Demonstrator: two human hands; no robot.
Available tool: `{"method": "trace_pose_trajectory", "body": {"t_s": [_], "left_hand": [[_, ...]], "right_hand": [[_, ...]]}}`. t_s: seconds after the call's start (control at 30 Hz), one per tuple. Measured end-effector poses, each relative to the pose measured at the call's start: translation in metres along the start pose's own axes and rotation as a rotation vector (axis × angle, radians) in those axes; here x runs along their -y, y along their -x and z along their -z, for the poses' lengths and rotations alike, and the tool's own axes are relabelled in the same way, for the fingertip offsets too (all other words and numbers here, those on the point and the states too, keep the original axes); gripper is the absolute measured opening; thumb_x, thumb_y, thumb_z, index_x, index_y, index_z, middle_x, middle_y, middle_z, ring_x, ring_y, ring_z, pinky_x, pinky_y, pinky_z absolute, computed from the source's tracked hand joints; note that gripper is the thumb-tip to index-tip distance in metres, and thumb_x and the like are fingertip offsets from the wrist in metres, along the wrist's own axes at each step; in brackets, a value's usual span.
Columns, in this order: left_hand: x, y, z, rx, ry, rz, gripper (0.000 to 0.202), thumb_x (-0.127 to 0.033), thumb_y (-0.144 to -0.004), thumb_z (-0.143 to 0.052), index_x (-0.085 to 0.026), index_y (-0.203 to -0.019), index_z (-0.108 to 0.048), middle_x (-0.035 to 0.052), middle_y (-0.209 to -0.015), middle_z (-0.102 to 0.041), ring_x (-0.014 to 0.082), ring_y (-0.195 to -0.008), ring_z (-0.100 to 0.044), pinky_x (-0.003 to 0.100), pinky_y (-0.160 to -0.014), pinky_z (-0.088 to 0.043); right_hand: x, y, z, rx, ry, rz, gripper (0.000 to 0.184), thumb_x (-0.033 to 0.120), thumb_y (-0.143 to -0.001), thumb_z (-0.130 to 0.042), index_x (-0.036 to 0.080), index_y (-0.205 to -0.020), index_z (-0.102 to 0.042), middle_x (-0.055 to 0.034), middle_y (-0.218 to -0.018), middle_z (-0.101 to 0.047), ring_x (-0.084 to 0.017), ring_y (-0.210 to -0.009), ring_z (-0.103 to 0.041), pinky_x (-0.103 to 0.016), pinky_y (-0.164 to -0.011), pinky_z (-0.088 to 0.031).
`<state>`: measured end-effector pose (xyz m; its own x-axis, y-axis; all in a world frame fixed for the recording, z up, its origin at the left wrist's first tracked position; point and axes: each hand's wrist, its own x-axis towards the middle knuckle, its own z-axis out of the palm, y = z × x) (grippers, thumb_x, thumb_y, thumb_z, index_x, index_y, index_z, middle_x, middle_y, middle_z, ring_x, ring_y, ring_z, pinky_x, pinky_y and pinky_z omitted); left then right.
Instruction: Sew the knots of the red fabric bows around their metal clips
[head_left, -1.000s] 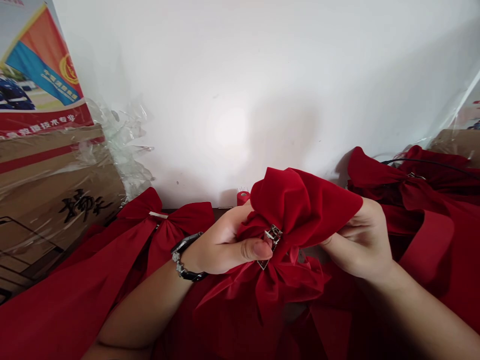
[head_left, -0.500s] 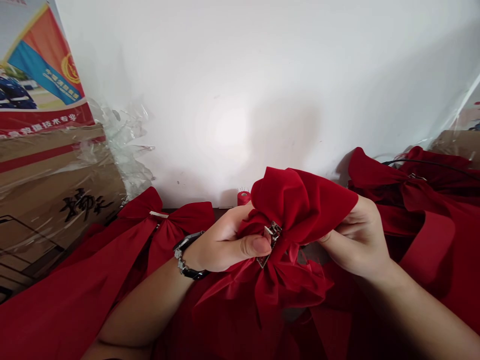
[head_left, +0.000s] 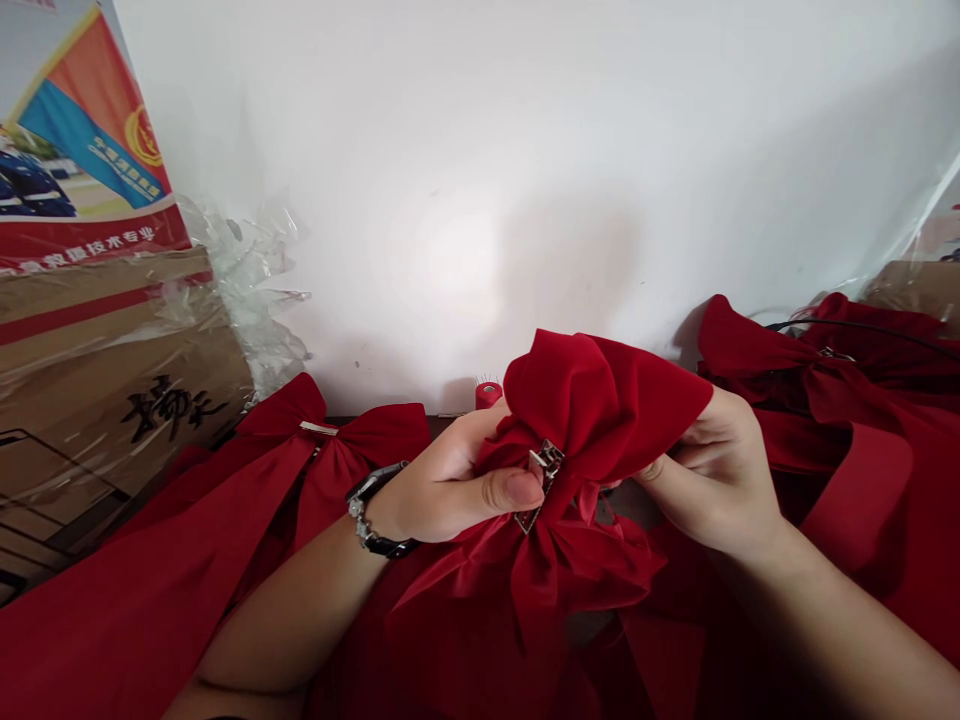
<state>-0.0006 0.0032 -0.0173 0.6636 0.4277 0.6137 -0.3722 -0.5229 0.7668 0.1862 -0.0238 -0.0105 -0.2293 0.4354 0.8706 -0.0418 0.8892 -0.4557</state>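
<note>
A red velvet bow (head_left: 600, 410) is held up between my two hands, gathered at its middle. My left hand (head_left: 457, 485), with a watch on its wrist, is closed on the bow's centre. Its thumb presses a metal clip (head_left: 546, 462) fixed there. At the bow's right loop, my right hand (head_left: 716, 470) is closed on the fabric, its fingertips partly hidden behind the cloth. Below the clip, the bow's lower folds (head_left: 555, 570) spread out.
Another red bow (head_left: 319, 430) with a pale band lies at left; further red bows (head_left: 832, 350) and ribbon pile up at right. A red thread spool (head_left: 488, 393) with pins stands by the white wall (head_left: 420, 180). A cardboard box (head_left: 97, 370) stands at left.
Almost nothing differs. The bow's right loop and the fingers of my right hand have shifted very slightly; both hands keep their hold.
</note>
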Motion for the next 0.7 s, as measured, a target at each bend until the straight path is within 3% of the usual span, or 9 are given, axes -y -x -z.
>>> {"method": "trace_pose_trajectory", "body": {"t_s": [0.4, 0.7], "left_hand": [[-0.001, 0.0007, -0.0016, -0.014, 0.023, -0.008, 0.021, -0.035, -0.087, -0.063, -0.017, -0.079, -0.053, -0.0021, -0.071, -0.042, 0.0091, -0.063, -0.037, 0.024, -0.058, -0.034], [-0.0024, 0.0007, -0.0031, -0.027, -0.025, 0.035, 0.028, -0.044, -0.085, -0.062, -0.017, -0.08, -0.053, -0.0003, -0.072, -0.046, 0.0107, -0.063, -0.04, 0.025, -0.06, -0.038]], "right_hand": [[-0.0007, 0.0004, 0.0002, 0.026, 0.032, 0.04, 0.023, 0.02, -0.088, -0.061, 0.019, -0.066, -0.055, 0.003, -0.051, -0.058, -0.008, -0.044, -0.055, -0.016, -0.044, -0.049], [-0.0034, 0.004, -0.0039, -0.018, 0.046, 0.055, 0.017, 0.014, -0.085, -0.06, 0.02, -0.07, -0.057, 0.0036, -0.053, -0.058, -0.009, -0.043, -0.052, -0.018, -0.043, -0.045]]}}
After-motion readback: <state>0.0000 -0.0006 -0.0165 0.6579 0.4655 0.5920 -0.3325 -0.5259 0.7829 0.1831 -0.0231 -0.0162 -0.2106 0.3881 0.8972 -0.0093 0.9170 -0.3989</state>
